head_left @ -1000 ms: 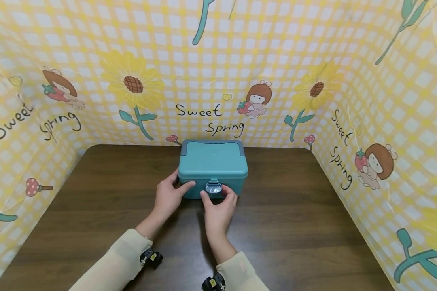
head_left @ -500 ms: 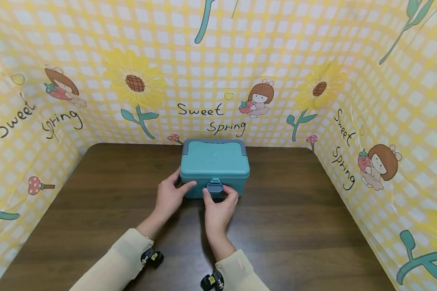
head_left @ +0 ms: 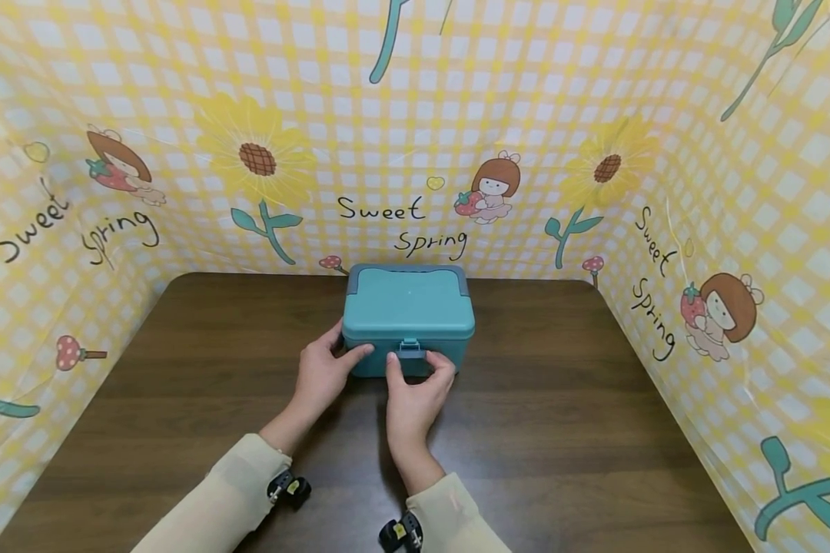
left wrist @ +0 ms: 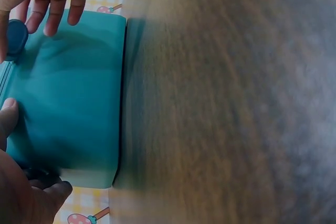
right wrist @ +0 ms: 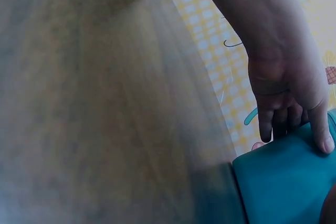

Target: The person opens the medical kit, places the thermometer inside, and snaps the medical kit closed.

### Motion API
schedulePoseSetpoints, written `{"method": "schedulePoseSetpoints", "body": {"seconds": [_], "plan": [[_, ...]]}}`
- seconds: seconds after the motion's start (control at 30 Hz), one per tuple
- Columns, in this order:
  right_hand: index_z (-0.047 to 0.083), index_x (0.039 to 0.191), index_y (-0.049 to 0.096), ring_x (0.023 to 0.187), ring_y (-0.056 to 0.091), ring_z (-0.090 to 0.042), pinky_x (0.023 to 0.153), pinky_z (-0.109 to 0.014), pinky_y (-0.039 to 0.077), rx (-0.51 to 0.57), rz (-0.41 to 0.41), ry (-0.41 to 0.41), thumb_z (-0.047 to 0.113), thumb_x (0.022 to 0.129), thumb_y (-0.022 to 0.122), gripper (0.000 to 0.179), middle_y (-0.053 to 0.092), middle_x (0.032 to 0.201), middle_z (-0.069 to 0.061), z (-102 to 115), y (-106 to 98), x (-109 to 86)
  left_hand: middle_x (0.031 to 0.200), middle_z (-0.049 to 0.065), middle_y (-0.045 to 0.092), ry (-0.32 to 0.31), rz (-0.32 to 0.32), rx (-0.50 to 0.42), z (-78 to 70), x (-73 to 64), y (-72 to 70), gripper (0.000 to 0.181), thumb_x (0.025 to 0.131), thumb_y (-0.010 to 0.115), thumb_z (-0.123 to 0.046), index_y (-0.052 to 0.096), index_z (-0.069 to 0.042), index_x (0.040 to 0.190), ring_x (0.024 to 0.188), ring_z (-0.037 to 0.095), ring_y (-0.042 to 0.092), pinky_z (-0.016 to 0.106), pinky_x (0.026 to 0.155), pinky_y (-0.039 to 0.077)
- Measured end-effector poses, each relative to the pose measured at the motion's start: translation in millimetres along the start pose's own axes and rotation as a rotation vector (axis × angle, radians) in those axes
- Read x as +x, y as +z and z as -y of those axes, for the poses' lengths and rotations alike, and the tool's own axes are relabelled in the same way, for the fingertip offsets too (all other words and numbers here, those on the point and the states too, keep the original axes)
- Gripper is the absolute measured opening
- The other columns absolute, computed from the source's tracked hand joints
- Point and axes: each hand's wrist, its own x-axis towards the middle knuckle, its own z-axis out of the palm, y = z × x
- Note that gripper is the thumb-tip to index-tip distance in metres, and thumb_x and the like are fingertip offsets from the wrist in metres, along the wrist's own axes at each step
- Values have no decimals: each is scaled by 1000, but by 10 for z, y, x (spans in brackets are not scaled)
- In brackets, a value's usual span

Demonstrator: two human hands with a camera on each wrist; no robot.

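A teal lidded box (head_left: pixel 408 303) with grey-blue corner trim stands on the table, its lid down. My left hand (head_left: pixel 323 376) holds its front left corner, thumb on the front wall and fingers along the left side. With thumb and forefinger, my right hand (head_left: pixel 418 403) pinches the latch (head_left: pixel 411 355) at the front middle, which sticks out towards me. In the left wrist view that latch (left wrist: pixel 17 39) is a dark blue rounded tab beside the right hand's fingers. The right wrist view has the left thumb on the box (right wrist: pixel 289 177); the right hand is mostly out of that frame.
The dark wooden table (head_left: pixel 546 430) reaches to a yellow checked cloth (head_left: pixel 401 115) with printed flowers and figures, hung at the back and both sides. The box's back sits close to the rear cloth. Small black cameras (head_left: pixel 401 531) are worn at both wrists.
The latch has swung up and outward, from its face showing to nearly edge-on, with the right fingertips rising slightly. The left hand keeps its hold, and the box stays in place.
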Motion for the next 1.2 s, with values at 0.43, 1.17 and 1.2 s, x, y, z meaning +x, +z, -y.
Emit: {"method": "schedulePoseSetpoints", "body": {"seconds": [0.43, 1.17, 1.2], "plan": [[12, 108, 56, 106, 52, -17, 96, -53, 45, -39, -30, -58, 31, 78, 92, 51, 54, 109, -3, 118, 75, 90, 151, 4, 54, 11, 3, 5, 4, 11, -28, 85, 85, 75, -60, 46, -20, 155, 138, 22, 54, 49, 106, 52], [12, 108, 55, 102, 49, -17, 92, -38, 38, -138, -10, -47, 32, 79, 90, 49, 53, 107, -3, 62, 101, 139, 148, 6, 57, -74, 30, -64, 5, 12, -63, 83, 84, 79, -55, 50, -18, 152, 135, 22, 57, 45, 106, 53], [13, 108, 55, 102, 49, -17, 92, -38, 38, -140, -7, -39, 32, 79, 90, 49, 53, 107, -3, 55, 99, 138, 148, 6, 57, -77, 29, -64, 5, 10, -64, 83, 84, 80, -55, 50, -17, 152, 135, 22, 57, 45, 106, 53]]}}
